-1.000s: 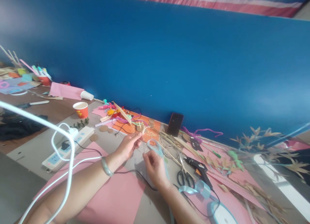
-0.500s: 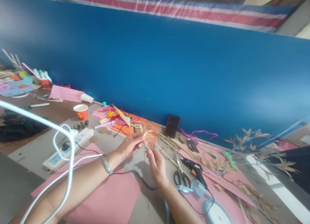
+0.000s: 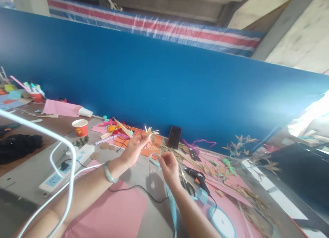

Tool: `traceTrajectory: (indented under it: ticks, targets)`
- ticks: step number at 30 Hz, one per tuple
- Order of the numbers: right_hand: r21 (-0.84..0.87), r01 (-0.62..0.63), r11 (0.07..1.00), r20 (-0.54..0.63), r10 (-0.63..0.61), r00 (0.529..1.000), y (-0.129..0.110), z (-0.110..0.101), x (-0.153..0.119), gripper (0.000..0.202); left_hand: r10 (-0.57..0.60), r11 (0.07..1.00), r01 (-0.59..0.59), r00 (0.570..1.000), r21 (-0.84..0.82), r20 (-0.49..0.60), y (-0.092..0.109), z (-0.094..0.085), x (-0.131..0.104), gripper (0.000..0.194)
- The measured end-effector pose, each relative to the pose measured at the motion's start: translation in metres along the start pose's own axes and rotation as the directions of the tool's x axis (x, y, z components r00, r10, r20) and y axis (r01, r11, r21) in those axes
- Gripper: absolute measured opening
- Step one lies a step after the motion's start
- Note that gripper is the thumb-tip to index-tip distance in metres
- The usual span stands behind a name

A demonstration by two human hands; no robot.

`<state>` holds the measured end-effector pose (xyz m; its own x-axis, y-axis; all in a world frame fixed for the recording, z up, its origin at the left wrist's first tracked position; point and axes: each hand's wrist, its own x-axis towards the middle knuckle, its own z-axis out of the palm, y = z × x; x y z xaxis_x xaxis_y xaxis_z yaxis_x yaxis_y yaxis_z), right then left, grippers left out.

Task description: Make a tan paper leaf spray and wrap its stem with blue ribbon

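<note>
My left hand (image 3: pixel 136 148), a pale green bangle on its wrist, pinches a straw-coloured flower (image 3: pixel 149 131) that looks made of dried leaf strips. Its pointed petals spread above the fingertips. A thin stem or wire seems to hang below it, too faint to follow. Lower and to the right, my right hand (image 3: pixel 169 167) has thumb and fingers closed on a light blue ribbon (image 3: pixel 172 207). One end of it curls out left of the fingertips, and the rest trails down beside my right forearm. The two hands are apart.
A glue gun (image 3: pixel 199 178), black scissors (image 3: pixel 189 187) and a ribbon spool (image 3: pixel 221 221) lie to the right. A phone (image 3: pixel 174 137) leans on the blue partition (image 3: pixel 164 80). At left are a power strip (image 3: pixel 67 169), a paper cup (image 3: pixel 80 128) and a white cable (image 3: pixel 73 183) crossing my view.
My left hand has risen with the flower, away from my right hand. The ribbon now hangs longer below my right hand. The view has tilted upward and turned right.
</note>
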<state>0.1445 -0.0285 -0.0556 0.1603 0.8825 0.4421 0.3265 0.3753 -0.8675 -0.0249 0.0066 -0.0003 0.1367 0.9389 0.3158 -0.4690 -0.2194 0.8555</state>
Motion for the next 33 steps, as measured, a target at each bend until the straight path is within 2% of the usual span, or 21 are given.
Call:
traceTrajectory:
  ticks: [3,6,8,11,13,16,19,22,25,27,29,31,33]
  targets:
    - [-0.326,0.031,0.945,0.214,0.042,0.976,0.0,-0.006,0.009,0.019,0.173,0.97,-0.172,0.985,0.173,0.007,0.011,-0.004,-0.003,0.022]
    - [-0.53,0.114,0.84,0.333,0.082,0.939,0.003,-0.01,0.016,0.014,0.377,0.853,-0.373,0.924,0.365,0.062,0.018,-0.008,-0.01,0.016]
    - [-0.601,0.152,0.785,0.351,0.088,0.932,0.007,-0.008,0.018,0.008,0.505,0.728,-0.512,0.85,0.456,0.15,0.019,-0.01,-0.015,0.011]
    - [-0.697,0.181,0.694,0.35,0.109,0.93,0.016,0.001,0.018,0.012,0.593,0.566,-0.662,0.741,0.491,0.314,0.016,-0.011,-0.022,0.006]
    - [-0.729,0.184,0.659,0.341,0.116,0.933,0.023,0.009,0.016,0.016,0.641,0.476,-0.736,0.665,0.481,0.383,0.012,-0.012,-0.025,0.011]
    - [-0.728,0.188,0.66,0.326,0.092,0.941,0.029,0.015,0.016,0.022,0.656,0.432,-0.769,0.626,0.47,0.421,0.01,-0.013,-0.027,0.016]
    - [-0.683,0.178,0.708,0.294,0.043,0.955,0.029,0.011,0.02,0.021,0.655,0.439,-0.765,0.632,0.472,0.415,0.01,-0.013,-0.026,0.016]
    - [-0.607,0.141,0.782,0.227,0.001,0.974,0.022,-0.001,0.026,0.015,0.67,0.455,-0.763,0.633,0.46,0.387,0.01,-0.013,-0.024,0.014]
    - [-0.496,0.064,0.866,0.1,-0.017,0.995,0.011,-0.016,0.033,0.016,0.664,0.507,-0.73,0.67,0.459,0.333,0.01,-0.014,-0.024,0.011]
    - [-0.398,0.015,0.917,0.009,-0.012,1.0,0.002,-0.026,0.037,0.019,0.628,0.591,-0.669,0.732,0.45,0.262,0.011,-0.014,-0.024,0.007]
    - [-0.289,-0.025,0.957,-0.049,0.011,0.999,-0.006,-0.034,0.039,0.024,0.544,0.728,-0.564,0.821,0.39,0.172,0.013,-0.013,-0.023,0.004]
    - [-0.201,-0.056,0.978,-0.072,0.042,0.997,-0.014,-0.04,0.039,0.029,0.413,0.873,-0.418,0.908,0.251,0.075,0.017,-0.01,-0.02,0.01]
    - [-0.094,-0.1,0.991,-0.064,0.094,0.994,-0.022,-0.044,0.038,0.033,0.264,0.963,-0.263,0.964,0.06,-0.014,0.021,-0.007,-0.016,0.017]
